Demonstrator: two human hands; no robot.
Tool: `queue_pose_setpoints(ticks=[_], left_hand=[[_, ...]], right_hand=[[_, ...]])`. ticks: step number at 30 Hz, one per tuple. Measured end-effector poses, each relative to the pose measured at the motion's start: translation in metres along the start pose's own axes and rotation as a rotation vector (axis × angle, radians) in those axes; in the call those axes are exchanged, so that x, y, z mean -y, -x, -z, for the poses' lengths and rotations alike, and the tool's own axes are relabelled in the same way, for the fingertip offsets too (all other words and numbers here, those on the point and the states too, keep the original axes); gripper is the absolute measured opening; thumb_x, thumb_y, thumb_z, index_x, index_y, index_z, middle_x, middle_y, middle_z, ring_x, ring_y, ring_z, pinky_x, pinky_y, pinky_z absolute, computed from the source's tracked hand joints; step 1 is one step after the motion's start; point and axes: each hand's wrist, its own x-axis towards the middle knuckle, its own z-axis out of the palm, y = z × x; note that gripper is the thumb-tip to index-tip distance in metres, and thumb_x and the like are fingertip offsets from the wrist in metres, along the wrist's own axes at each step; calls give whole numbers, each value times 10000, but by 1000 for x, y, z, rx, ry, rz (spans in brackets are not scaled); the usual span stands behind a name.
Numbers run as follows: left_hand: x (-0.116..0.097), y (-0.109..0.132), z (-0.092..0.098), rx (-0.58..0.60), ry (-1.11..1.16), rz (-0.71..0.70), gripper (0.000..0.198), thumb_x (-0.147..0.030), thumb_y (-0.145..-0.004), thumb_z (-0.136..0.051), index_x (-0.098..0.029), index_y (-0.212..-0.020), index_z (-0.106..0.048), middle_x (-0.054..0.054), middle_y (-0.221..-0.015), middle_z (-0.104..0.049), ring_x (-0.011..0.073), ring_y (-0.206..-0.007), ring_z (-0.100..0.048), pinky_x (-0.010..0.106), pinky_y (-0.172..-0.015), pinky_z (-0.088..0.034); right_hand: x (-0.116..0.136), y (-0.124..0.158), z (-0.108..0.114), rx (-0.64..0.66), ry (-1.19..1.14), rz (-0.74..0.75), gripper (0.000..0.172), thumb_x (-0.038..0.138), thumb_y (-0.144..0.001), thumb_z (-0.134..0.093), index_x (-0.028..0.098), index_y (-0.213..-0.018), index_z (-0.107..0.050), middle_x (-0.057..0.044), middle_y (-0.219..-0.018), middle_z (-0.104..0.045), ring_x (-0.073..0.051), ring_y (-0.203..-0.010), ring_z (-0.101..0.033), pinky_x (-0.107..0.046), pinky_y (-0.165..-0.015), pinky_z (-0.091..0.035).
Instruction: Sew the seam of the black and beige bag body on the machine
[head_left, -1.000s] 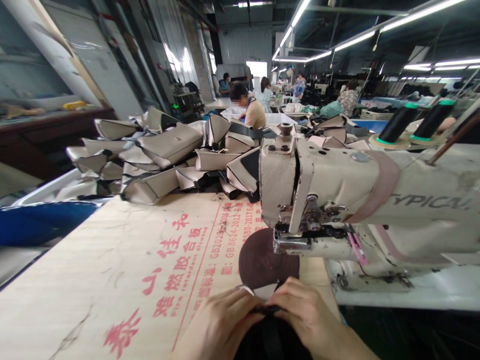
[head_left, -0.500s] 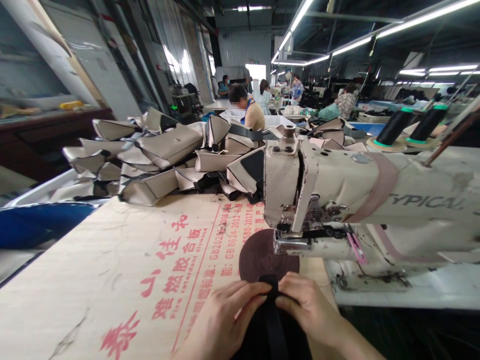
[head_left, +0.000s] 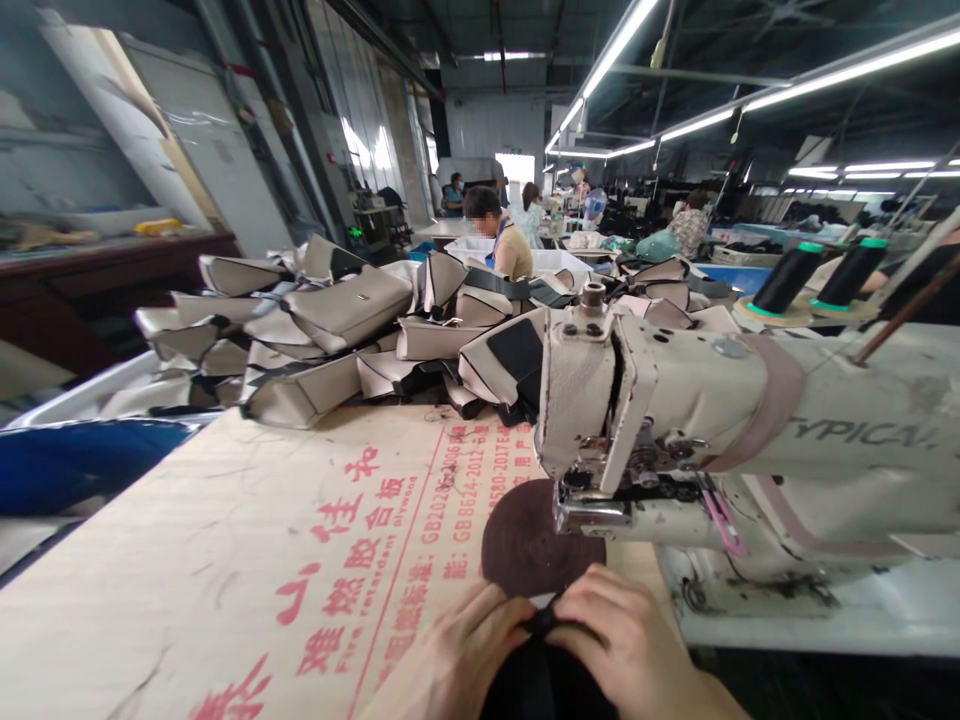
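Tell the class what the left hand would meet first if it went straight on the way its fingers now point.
The left hand points rightward and slightly forward, so the first thing in line is the black strap, which its fingers already seem to hold. Depth is hard to judge from this view.

The left hand (head_left: 461,655) and the right hand (head_left: 622,640) are pinching a black webbing strap (head_left: 546,622) between them at the bottom of the view, with the right hand's fingers (head_left: 592,610) curling over it from the far side. The strap is folding down over a dark bag body (head_left: 544,685), which is bulging up toward the hands at the near edge of the plywood worktop (head_left: 225,560). It looks like soft black material, though the view is too dim and cropped to be sure.
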Motion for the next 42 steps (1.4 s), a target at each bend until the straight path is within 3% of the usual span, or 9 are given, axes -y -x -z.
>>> queue_pose_setpoints(ticks=[5, 8, 12, 16, 18, 25, 28, 33, 42], left_hand=[[1, 4, -3, -39, 13, 49, 159, -172, -912, -398, -225, -957, -541, -1, -849, -611, 115, -771, -602, 205, -699, -483], [0, 5, -2, -108, 73, 170, 69, -224, -897, -455, -227, -965, -468, -22, -838, -623, 108, -752, -616, 207, -697, -488], [-3, 15, 4, -105, 88, 249, 167, -235, -851, -529, -243, -1004, -463, -45, -821, -653, 115, -746, -636, 215, -700, -510], [2, 37, -2, -108, 2, 245, 372, -210, -832, -529, -283, -1195, -491, 0, -1146, -647, 158, -1009, -623, 245, -852, -508], [3, 40, -4, -79, -48, 221, 392, -159, -865, -432, -273, -1235, -498, 16, -1177, -639, 158, -1044, -614, 245, -881, -496], [-18, -16, 44, 196, -154, 10, 418, -55, -813, -417, -253, -1136, -592, 15, -1078, -682, 189, -975, -639, 287, -871, -491], [-19, -31, 52, 207, -93, -38, 391, -99, -865, -401, -271, -1164, -585, 5, -1128, -665, 169, -991, -636, 255, -884, -483], [2, -29, 35, 95, 26, -81, 330, -252, -896, -457, -267, -1203, -576, -1, -1229, -607, 162, -1137, -555, 270, -992, -432], [14, -33, 9, -24, 9, -154, 229, -195, -902, -438, -202, -1007, -641, 35, -981, -676, 137, -919, -637, 208, -843, -498]], right_hand=[[5, 0, 0, 61, 118, 70, 194, 176, -927, -403, 191, -1087, -511, -56, -956, -578, -173, -864, -545, -278, -746, -438], [7, -5, 3, 130, 42, 47, 188, 138, -927, -365, 189, -1035, -512, -47, -921, -573, -171, -850, -534, -280, -737, -439], [8, -8, 4, 155, 13, 38, 156, 138, -925, -366, 179, -963, -511, -44, -885, -565, -173, -828, -519, -290, -718, -427], [8, -5, 0, 89, -12, 32, 146, 152, -931, -379, 183, -951, -521, -33, -864, -566, -163, -826, -512, -286, -746, -420], [9, -4, -1, 61, -43, 32, 143, 164, -934, -387, 188, -957, -526, -28, -868, -569, -158, -828, -515, -280, -751, -419], [9, 7, 1, -169, -104, -97, 160, 119, -914, -407, 197, -980, -530, -22, -889, -570, -134, -841, -531, -242, -740, -417], [4, 11, -2, -227, -96, -138, 180, 94, -904, -406, 199, -978, -532, -16, -880, -567, -125, -832, -535, -227, -740, -414], [-2, 5, -2, -212, -105, -140, 179, 94, -902, -418, 205, -981, -534, -14, -900, -571, -126, -859, -536, -227, -774, -409], [-9, -5, 4, -125, -118, -103, 141, 113, -916, -406, 197, -942, -516, -21, -897, -561, -131, -854, -527, -240, -765, -412]])
